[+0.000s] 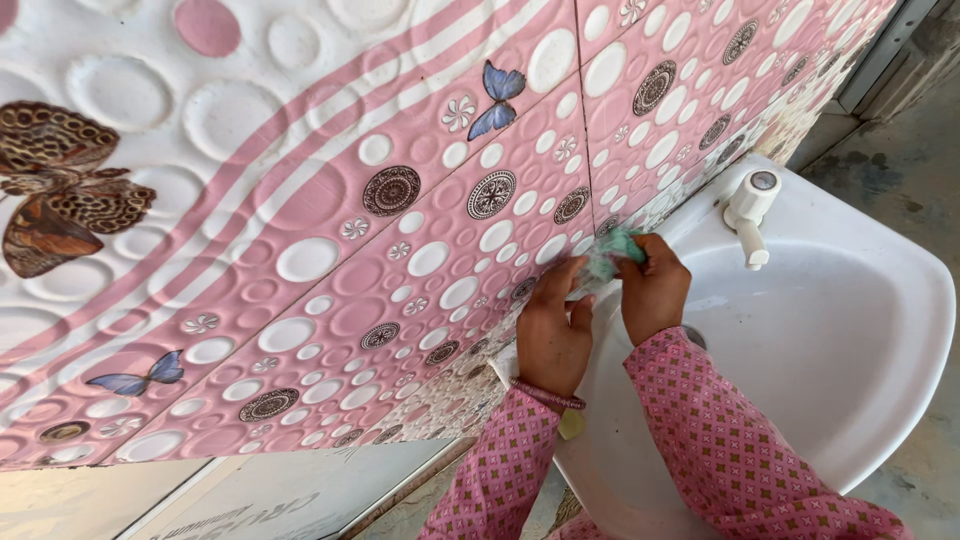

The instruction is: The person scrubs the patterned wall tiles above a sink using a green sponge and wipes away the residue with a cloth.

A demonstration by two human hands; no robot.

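Both hands work a small green scrubbing cloth (612, 252) at the back rim of a white ceramic wash basin (860, 330).

From the left: pink wall tiles embossed with circles and butterflies (300, 230); then the left hand (553, 330), fingers pinched on the cloth's lower end; the right hand (655, 288), fingers curled tight around its upper end, just over the basin's rear-left edge. This looks like wringing or folding mid-scrub. The basin bowl holds nothing visible; a white plastic tap (750, 212) stands at its back edge.
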